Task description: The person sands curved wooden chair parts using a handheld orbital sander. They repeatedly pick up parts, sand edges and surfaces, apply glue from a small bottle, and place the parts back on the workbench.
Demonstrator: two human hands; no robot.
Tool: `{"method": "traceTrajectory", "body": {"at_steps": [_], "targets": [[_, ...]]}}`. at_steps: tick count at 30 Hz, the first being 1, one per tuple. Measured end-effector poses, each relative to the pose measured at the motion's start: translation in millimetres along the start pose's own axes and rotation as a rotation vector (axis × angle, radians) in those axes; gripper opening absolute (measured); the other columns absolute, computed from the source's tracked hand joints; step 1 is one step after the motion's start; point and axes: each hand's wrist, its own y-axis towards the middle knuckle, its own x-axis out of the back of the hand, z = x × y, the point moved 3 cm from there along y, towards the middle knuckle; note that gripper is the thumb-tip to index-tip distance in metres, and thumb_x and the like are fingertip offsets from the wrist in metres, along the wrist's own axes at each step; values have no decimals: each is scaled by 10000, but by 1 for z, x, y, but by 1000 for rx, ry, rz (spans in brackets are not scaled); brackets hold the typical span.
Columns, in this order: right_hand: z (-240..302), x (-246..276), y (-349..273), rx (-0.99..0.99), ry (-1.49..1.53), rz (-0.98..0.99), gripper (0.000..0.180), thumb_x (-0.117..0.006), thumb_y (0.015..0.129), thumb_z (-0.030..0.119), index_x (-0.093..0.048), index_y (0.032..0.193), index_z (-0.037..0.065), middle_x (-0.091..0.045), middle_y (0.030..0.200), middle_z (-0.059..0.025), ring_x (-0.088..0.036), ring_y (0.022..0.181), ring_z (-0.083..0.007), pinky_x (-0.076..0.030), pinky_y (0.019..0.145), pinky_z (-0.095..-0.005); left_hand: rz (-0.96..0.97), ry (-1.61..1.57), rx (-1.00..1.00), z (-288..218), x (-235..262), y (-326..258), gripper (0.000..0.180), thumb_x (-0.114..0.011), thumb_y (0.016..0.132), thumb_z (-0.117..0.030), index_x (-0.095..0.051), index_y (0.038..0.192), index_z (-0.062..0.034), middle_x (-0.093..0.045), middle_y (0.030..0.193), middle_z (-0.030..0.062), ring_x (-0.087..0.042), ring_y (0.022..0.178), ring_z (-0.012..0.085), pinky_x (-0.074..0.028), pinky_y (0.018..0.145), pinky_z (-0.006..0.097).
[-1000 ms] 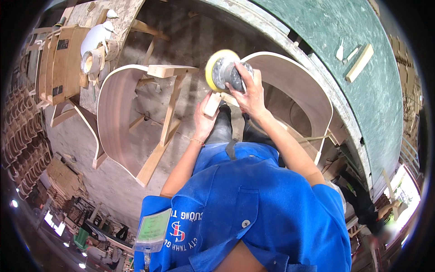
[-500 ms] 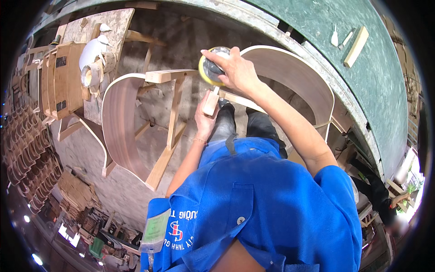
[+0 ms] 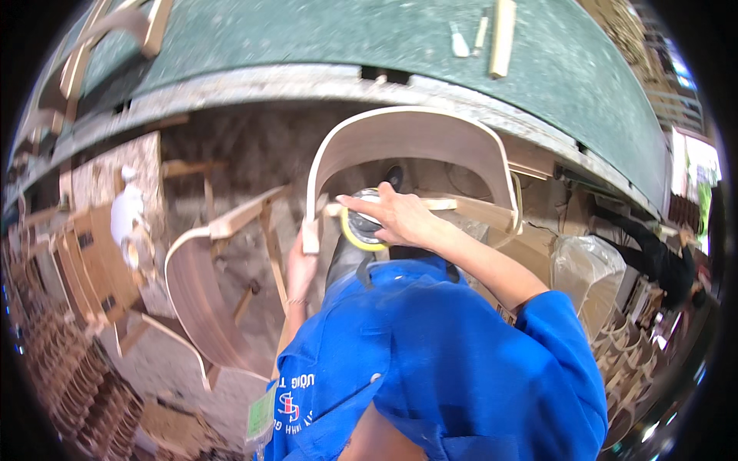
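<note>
A curved wooden chair-back frame (image 3: 415, 146) with pale edges stands in front of me, its bend toward the bench and a straight wooden rail (image 3: 480, 209) running across its open side. My left hand (image 3: 301, 265) is closed around the near left end of this frame, fingers partly hidden behind the wood. My right hand (image 3: 400, 219) grips a round power sander (image 3: 356, 229) with a yellow rim from above. The sander is just inside the frame, close to that left end; whether its disc touches the wood I cannot tell.
A second curved frame (image 3: 201, 300) stands at my left. Beyond both runs a long green-topped bench (image 3: 307, 42) with a wood strip (image 3: 502, 38) and small tools. A plastic-wrapped bundle (image 3: 588, 273) sits at right, near a person in dark clothes (image 3: 669, 261). Stacked curved parts (image 3: 65, 369) fill the lower left.
The view has turned, with the bench now running across the top. The held frame has swung left to the middle. The sander and my right hand are lower, and my left hand has shifted left.
</note>
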Motion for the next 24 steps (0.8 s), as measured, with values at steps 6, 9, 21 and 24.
{"method": "traceTrajectory", "body": {"at_steps": [6,9,21,24], "targets": [[-124,90,-88,-466,98,-560,912,-791,685,164,-340,1462,317,-553,1118,-167,-596,1018,-358,-509,881,-429,-127,-225,-58,-36,50,17,418,-501,996,-129,-476,1397,-17,-508,1406,140,-497,1285,214,-380,1076,335],[-212,140,-109,-548,-9,-881,771,-750,727,165,-408,1418,152,-570,1236,-196,-570,1118,-373,-469,945,-428,-148,-265,-204,-80,29,39,417,-519,990,-136,-486,1383,-2,-521,1396,137,-492,1291,208,-360,1089,330],[-363,263,59,-756,-215,-625,241,-615,854,265,-706,1000,96,-706,986,-133,-663,1003,-329,-537,806,-459,-14,-76,-433,-254,-99,103,346,-514,993,-96,-542,1320,11,-616,1273,133,-564,1198,183,-412,1028,291],[-391,261,97,-783,-139,-606,290,-640,848,308,-694,950,43,-706,952,-142,-685,881,-318,-545,714,-445,112,0,-445,-284,-128,110,346,-526,990,-110,-557,1322,-16,-636,1243,102,-570,1169,154,-424,994,281]]}}
